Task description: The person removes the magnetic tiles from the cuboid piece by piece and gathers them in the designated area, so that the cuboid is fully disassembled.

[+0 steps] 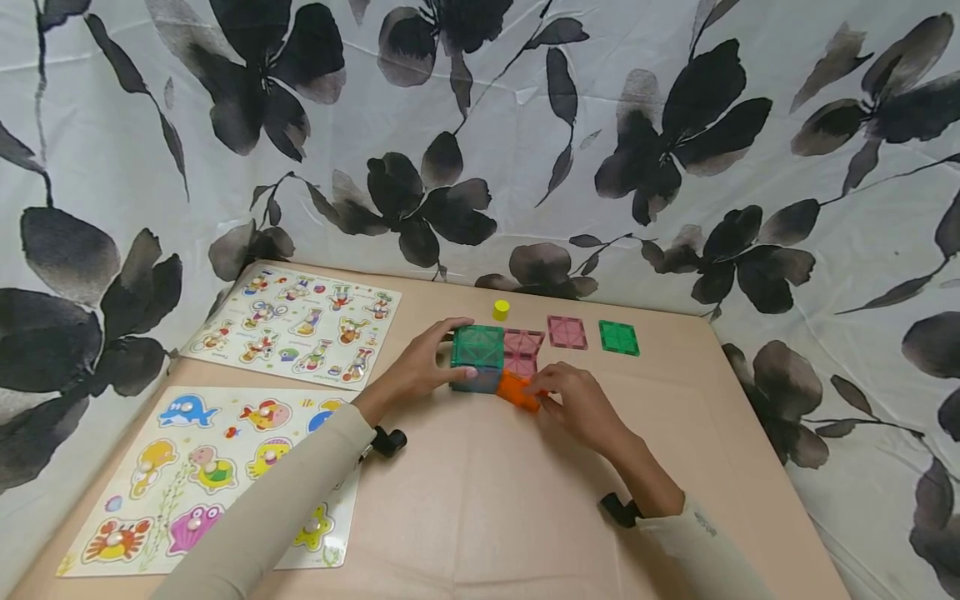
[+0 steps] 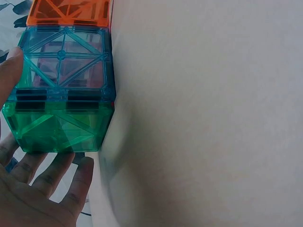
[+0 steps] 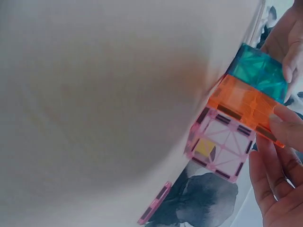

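Note:
My left hand (image 1: 422, 365) holds a box of see-through magnetic tiles, its thumb near the front and its fingers at the far side. Green (image 1: 478, 343) tops this box, and a blue tile (image 2: 64, 61) forms its front face. To the right, pink tiles (image 1: 522, 350) adjoin it, one standing upright in the right wrist view. Between the thumb and fingers of my right hand (image 1: 581, 408) is an orange tile (image 1: 517, 392), pinched near its right end. The orange tile's other end meets the box's front right edge.
Behind and to the right lie a loose pink tile (image 1: 567, 332) and a green tile (image 1: 618, 337). A small yellow cylinder (image 1: 501, 310) stands behind the box. Two picture puzzle boards, one with toys (image 1: 281, 312) and one with sea animals (image 1: 180, 467), cover the table's left side.

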A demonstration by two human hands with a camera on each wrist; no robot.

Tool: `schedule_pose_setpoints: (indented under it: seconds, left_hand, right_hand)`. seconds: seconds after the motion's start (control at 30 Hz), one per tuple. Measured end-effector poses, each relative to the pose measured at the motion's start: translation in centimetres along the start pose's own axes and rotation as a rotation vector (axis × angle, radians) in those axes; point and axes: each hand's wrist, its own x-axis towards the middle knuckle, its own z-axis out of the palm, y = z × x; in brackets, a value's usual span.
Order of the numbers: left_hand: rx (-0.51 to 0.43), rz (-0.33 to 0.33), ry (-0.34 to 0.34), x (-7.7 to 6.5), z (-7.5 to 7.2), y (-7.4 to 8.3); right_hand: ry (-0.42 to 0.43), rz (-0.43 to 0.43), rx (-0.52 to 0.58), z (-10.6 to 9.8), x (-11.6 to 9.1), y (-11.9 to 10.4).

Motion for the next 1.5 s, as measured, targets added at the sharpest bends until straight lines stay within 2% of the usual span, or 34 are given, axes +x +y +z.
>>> schedule_pose_setpoints:
  seconds: [0.2,0.6,0.73,0.87,1.03,1.3,1.5]
  left_hand:
    - [-0.001,0.000,-0.004,0.0,0.0,0.0]
    - [0.002,-0.003,-0.002,-0.1,-0.1,0.0]
    - [0.000,0.002,0.002,-0.2,-0.2,0.1]
    - [-0.012,-0.001,-0.009,-0.2,-0.2,0.1]
    - [-0.017,0.008,-0.013,-0.2,-0.2,0.1]
    - [-0.016,0.016,-0.011,-0.4,-0.2,0.0]
    - [-0.010,0.027,-0.007,-0.5,-0.2,-0.2]
  right_hand:
    - [0.017,-0.002,0.041,-0.8,-1.1,-0.7]
    - [-0.016,0.133,0.332,-4.2,-3.6,1.4]
    - [-0.018,0.204,0.392,-5.6,-4.2,2.9]
    - [-0.016,0.317,0.457,-7.0,-4.8,4.5]
    - [0.030,0.435,0.569,-8.2,-5.6,6.9]
    - [0.136,0.520,0.718,-9.5,-6.9,11.1]
    - [0.236,0.577,0.891,-9.8,-7.6,14.4]
